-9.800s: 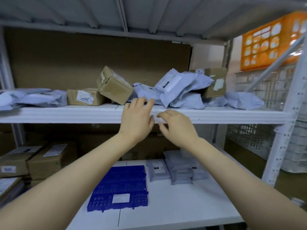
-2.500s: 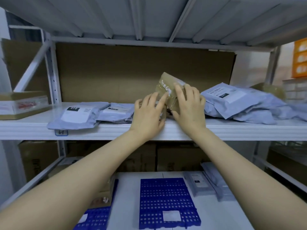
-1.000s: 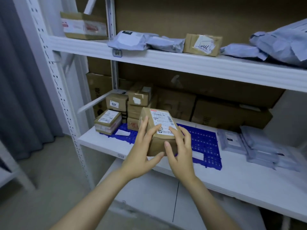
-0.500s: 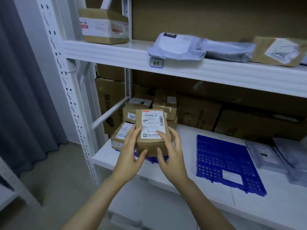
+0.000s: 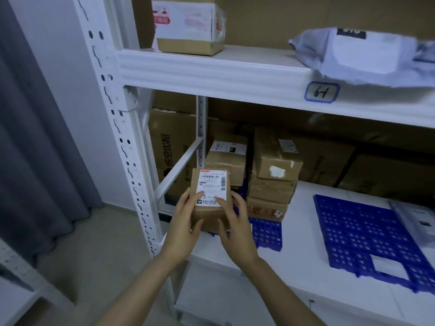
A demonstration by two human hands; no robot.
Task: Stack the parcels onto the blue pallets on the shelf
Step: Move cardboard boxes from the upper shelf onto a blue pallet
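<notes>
Above blue pallet (image 5: 268, 234), left hand (image 5: 186, 222) and right hand (image 5: 235, 229) clasping labelled parcel (image 5: 209, 203), perhaps set down

Brown cardboard parcel (image 5: 208, 209) with black-printed white label, blue perforated pallets (image 5: 360, 234), white shelf (image 5: 211, 71), grey curtain (image 5: 35, 137).

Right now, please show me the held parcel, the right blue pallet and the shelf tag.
held parcel (image 5: 213, 189): head view, on its white label.
right blue pallet (image 5: 357, 234): head view, on its grid top.
shelf tag (image 5: 321, 92): head view, on its handwritten middle.
</notes>
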